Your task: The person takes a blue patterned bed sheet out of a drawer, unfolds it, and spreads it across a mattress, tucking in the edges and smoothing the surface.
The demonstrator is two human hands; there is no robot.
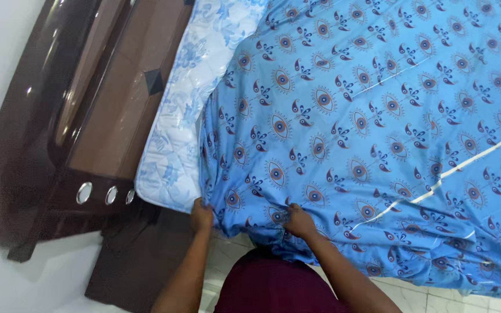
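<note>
Low in the middle of the frame, the left hand (201, 215) is closed on the hem of the bright blue cotton bedsheet with an eye-and-paisley print (378, 116), at the corner of the white quilted mattress with pale blue flowers (175, 139). The right hand (300, 222) pinches the same hem just beside it. The glossy dark brown wooden headboard (59, 116) fills the upper left.

Head camera looks steeply down, near the bed (378, 116).

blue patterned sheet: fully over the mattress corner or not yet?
Not yet. The blue sheet is spread over the top, but the quilted mattress corner and side show bare. Left hand and right hand grip its bunched edge.
</note>
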